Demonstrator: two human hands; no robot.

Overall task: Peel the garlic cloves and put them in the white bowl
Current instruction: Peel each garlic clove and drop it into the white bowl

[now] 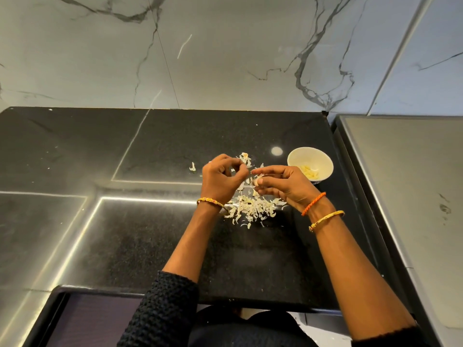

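Observation:
My right hand pinches a pale garlic clove between thumb and fingers, above the black counter. Just to its left, my left hand has its fingers curled, and its fingertips pinch something small that looks like a strip of skin; I cannot make it out clearly. The white bowl stands to the right of my right hand and holds several peeled cloves. A heap of garlic skins lies on the counter below both hands.
More skins lie beyond my hands, with one stray piece to the left. The black counter meets a marble wall behind. A grey raised surface borders the counter on the right, close to the bowl.

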